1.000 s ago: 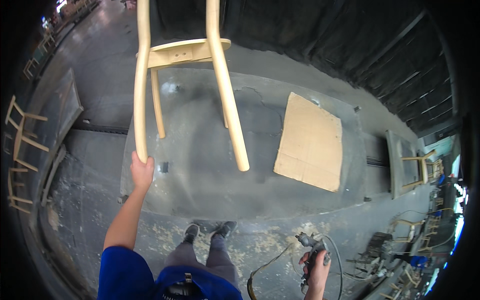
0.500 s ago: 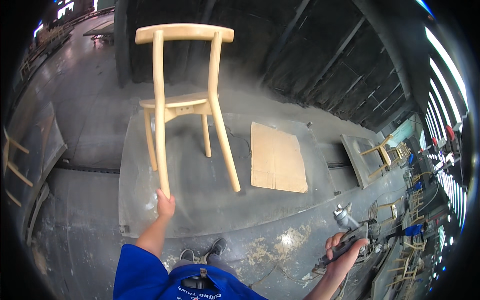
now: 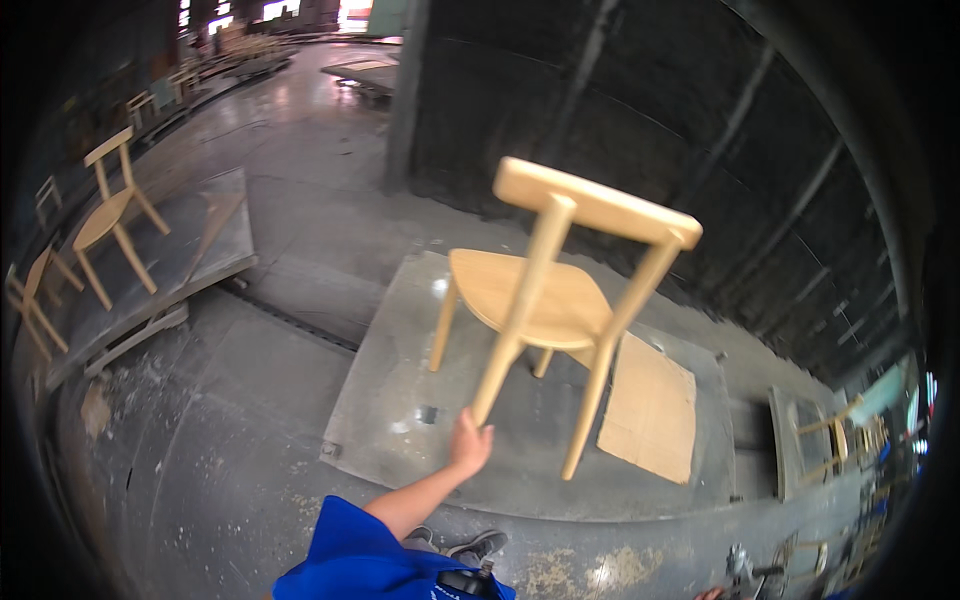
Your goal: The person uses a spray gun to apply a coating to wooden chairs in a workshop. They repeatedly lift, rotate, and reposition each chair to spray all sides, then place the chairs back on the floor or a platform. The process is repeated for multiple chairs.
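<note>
A pale wooden chair (image 3: 560, 300) stands before me over a grey platform (image 3: 390, 440), its curved backrest nearest me and to the right. My left hand (image 3: 470, 445) is closed round the lower part of its left rear leg. The chair leans, and I cannot tell whether its other legs touch the platform. At the bottom edge only the fingers of my right hand (image 3: 711, 593) show, by a metal spray gun (image 3: 739, 560); most of that hand and the gun's handle are cut off.
A flat cardboard sheet (image 3: 655, 410) lies on the platform, partly behind the chair's right rear leg. Another chair (image 3: 115, 215) stands on a platform (image 3: 225, 225) at left. A dark panelled wall (image 3: 650, 110) rises behind. More chairs (image 3: 835, 430) are at far right.
My view has swung left. The chair has turned and tilted in my left hand, so its seat top now shows. My right hand and the spray gun have dropped to the bottom edge.
</note>
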### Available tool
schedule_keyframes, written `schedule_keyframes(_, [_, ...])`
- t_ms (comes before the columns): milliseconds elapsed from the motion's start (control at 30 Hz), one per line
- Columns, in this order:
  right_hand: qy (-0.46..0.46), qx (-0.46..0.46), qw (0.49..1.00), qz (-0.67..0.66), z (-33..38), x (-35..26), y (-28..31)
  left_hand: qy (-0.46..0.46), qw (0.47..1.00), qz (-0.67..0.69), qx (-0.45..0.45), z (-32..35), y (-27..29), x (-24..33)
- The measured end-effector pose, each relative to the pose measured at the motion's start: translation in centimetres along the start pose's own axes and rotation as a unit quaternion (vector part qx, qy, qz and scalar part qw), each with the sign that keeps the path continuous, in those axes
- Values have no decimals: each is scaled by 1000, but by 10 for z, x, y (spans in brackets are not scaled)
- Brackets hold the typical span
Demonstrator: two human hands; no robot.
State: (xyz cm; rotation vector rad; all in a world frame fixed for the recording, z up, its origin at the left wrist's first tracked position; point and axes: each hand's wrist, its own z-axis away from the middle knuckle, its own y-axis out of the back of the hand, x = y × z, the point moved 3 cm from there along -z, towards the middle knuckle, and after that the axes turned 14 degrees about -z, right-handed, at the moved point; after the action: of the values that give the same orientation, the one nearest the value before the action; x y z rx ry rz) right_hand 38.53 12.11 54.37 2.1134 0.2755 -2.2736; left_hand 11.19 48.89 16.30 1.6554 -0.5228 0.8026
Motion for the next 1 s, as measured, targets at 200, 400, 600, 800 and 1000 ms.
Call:
schedule_keyframes(200, [14,-63,992,109,8,4,10,-74,995,34,52,-9,13,50])
schedule_keyframes(400, [10,-49,989,139,2,10,32,-74,997,5,-14,-8,-25,3])
schedule_keyframes(600, [-26,-37,996,79,-17,30,62,-46,988,-64,-135,-63,-28,14])
schedule_keyframes(800, [-2,-164,984,74,-49,38,83,-15,946,-229,-230,-51,7,-10])
schedule_keyframes(1000, [0,-278,953,120,-140,55,111,137,938,-217,-233,149,-10,-143])
